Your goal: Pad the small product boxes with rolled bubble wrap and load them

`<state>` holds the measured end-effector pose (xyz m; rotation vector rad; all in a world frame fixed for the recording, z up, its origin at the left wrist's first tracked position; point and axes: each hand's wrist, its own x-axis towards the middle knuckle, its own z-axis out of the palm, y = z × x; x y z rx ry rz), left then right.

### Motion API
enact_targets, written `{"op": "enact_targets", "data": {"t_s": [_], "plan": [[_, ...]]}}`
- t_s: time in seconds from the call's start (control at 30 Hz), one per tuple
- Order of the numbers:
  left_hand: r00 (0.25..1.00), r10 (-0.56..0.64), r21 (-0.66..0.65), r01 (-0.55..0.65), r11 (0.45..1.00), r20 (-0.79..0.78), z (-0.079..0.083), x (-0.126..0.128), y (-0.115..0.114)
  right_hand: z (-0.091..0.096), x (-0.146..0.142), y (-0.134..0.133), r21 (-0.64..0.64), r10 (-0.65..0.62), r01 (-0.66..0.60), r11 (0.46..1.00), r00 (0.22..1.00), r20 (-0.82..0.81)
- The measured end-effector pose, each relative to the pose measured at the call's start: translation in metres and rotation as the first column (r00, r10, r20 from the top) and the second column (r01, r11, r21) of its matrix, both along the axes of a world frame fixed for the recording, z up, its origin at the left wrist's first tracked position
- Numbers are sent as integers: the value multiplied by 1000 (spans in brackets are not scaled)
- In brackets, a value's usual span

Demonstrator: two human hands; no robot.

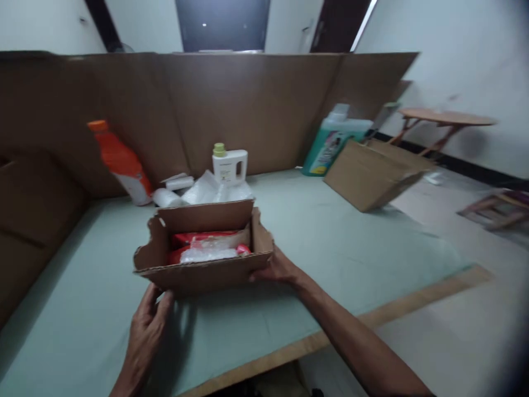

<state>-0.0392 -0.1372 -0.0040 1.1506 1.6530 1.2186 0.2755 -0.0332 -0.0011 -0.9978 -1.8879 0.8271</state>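
An open cardboard box (206, 273) sits on the pale green table (330, 242), its flaps up. Inside lie a red packet (194, 239) and clear plastic wrap (209, 253). My right hand (275, 269) grips the box's near right corner, fingers closed against the cardboard. My left hand (146, 325) is at the box's near left bottom corner, fingers extended and touching its lower edge.
Behind the box stand a white bottle with a green cap (229, 164), crumpled plastic wrap (206, 190), and a leaning orange bottle (122, 162). A teal detergent jug (330, 140) and a second cardboard box (372, 173) stand at the right. Cardboard walls (248, 105) ring the table.
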Motion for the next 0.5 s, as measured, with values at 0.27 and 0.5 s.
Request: {"op": "enact_targets", "data": {"t_s": [0.27, 0.5], "plan": [[905, -424, 50, 422, 905, 34, -4, 111, 48, 2, 116, -56, -65, -412, 407, 911, 907, -92], [478, -777, 4, 853, 523, -409, -21, 223, 52, 19, 269, -123, -114, -840, 832, 542, 536, -82]]}}
